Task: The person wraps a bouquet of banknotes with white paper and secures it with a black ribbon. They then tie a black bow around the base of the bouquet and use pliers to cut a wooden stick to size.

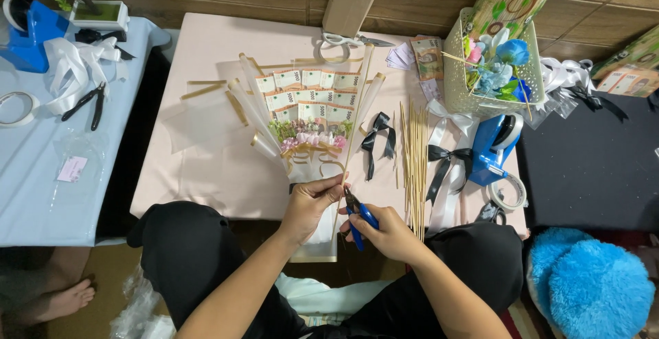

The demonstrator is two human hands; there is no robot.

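- A thin wooden stick (351, 129) is pinched near its lower end by the left hand (309, 205), whose fingers are closed narrowly around it; the stick runs up and slightly to the right across the money bouquet (309, 116), which lies on the pink table (206, 174) directly ahead of the person.
- A small pair of cutters with blue handles (358, 221) is gripped in the right hand (391, 232), the fingers wrapped shut around the handles; the dark jaws are set at or just beside the stick, right below the left thumb (whether they are biting it cannot be told).
- The cut could land too close to the left fingertips, since the jaws and the thumb are almost touching; a nick is judged possible if the grip slides.
- The severed stub may be flung off when the wood snaps, because its lower end is held by nothing visible.
- If the stick is dragged sideways under the squeeze, the fanned banknotes and the small pink flowers (312, 138) could be disturbed, as the stick lies across them.
- A splintered rather than clean end is likely if the jaws meet the wood at a slant.
- A bundle of spare sticks (414, 164) lies just right of the hands, beside black bows (379, 140).
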